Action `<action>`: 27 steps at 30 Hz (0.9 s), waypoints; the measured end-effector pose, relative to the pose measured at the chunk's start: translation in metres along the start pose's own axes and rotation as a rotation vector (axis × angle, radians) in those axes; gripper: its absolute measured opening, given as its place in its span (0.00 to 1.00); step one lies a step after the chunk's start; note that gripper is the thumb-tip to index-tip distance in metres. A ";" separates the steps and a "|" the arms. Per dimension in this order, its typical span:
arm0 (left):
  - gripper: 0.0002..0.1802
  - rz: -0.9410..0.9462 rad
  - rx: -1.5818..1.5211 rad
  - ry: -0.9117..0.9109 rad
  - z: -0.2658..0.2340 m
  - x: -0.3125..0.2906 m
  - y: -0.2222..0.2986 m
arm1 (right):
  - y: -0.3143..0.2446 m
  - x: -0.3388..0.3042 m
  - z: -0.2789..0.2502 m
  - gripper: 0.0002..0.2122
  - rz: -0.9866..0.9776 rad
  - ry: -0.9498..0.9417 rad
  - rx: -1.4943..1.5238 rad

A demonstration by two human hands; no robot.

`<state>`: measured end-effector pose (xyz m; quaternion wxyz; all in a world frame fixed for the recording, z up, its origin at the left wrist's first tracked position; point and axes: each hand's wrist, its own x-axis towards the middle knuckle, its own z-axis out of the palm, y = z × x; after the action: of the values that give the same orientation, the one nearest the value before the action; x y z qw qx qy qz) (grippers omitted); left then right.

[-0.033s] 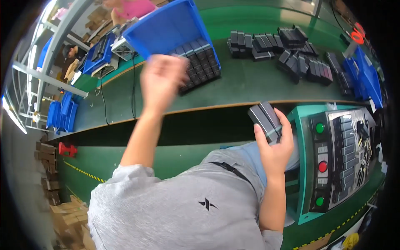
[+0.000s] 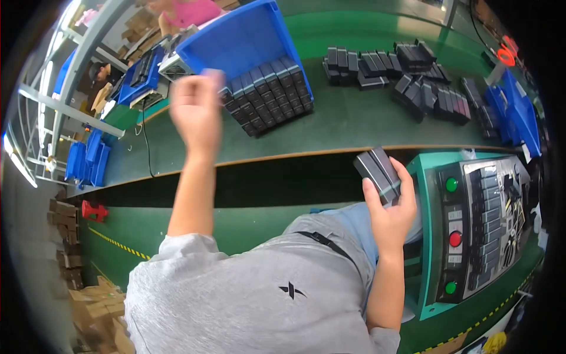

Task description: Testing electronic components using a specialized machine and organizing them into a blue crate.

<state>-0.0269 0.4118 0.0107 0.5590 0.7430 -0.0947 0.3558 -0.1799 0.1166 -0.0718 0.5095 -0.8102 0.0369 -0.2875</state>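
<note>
Two black rectangular blocks [image 2: 377, 171], side by side with a pale band near one end, are gripped between the thumb and fingers of my right hand [image 2: 394, 212]. My left hand [image 2: 197, 115] is raised over the bench, just left of a stack of similar black blocks [image 2: 268, 94]. Motion smears its fingers, so whether they hold anything does not show. The stack stands in neat rows at the mouth of a tilted blue bin [image 2: 236, 50].
More black blocks [image 2: 424, 94] lie in loose groups on the green bench [image 2: 342, 124]. A blue bin [image 2: 513, 106] stands at its right end. Beside my right arm is a teal machine [image 2: 427, 236] with green and red buttons. Across the bench sits a person in pink [image 2: 186, 15].
My left hand has moved left, away from the stacked blocks, uncovering more of them. My right hand still holds its two blocks in nearly the same place.
</note>
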 end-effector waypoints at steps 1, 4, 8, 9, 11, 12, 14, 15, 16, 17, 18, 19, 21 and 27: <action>0.13 0.044 -0.053 0.158 -0.022 0.027 -0.013 | 0.001 0.001 -0.004 0.23 0.081 0.007 0.062; 0.26 0.058 -0.169 0.065 -0.032 0.075 -0.051 | 0.006 0.004 -0.003 0.22 0.238 0.008 0.229; 0.32 -0.342 -0.617 -0.182 -0.008 0.087 -0.105 | 0.024 0.001 -0.006 0.20 0.300 0.003 0.202; 0.31 -0.326 -0.616 -0.171 -0.004 0.087 -0.106 | 0.030 0.002 -0.005 0.19 0.279 0.004 0.111; 0.30 -0.353 -0.642 -0.144 0.005 0.083 -0.102 | 0.031 0.007 -0.001 0.20 0.330 0.037 0.153; 0.29 -0.384 -0.658 -0.119 0.007 0.080 -0.095 | 0.024 0.015 0.004 0.20 0.310 0.052 0.181; 0.29 -0.374 -0.663 -0.127 0.013 0.073 -0.085 | 0.010 0.033 0.017 0.22 0.180 0.039 0.097; 0.29 -0.359 -0.672 -0.127 0.018 0.069 -0.079 | 0.000 0.044 0.028 0.22 0.125 0.042 0.058; 0.27 -0.389 -0.712 -0.156 0.022 0.064 -0.071 | -0.014 0.056 0.037 0.22 0.011 0.002 0.051; 0.27 -0.392 -0.703 -0.138 0.022 0.059 -0.066 | -0.029 0.067 0.048 0.22 -0.109 -0.051 0.055; 0.26 -0.396 -0.701 -0.150 0.030 0.054 -0.062 | -0.041 0.076 0.057 0.21 -0.169 -0.041 0.041; 0.25 -0.401 -0.698 -0.165 0.040 0.048 -0.058 | -0.049 0.083 0.068 0.20 -0.228 -0.030 0.030; 0.24 -0.390 -0.676 -0.140 0.062 0.037 -0.043 | -0.058 0.093 0.089 0.19 -0.218 0.020 0.012; 0.22 -0.318 -0.629 -0.174 0.095 0.019 -0.043 | -0.069 0.096 0.121 0.23 -0.141 -0.076 -0.406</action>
<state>0.0500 0.3469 -0.0212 0.7985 0.5674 -0.1300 0.1531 -0.0555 0.2128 -0.0100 0.3158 -0.9070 0.0180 -0.2782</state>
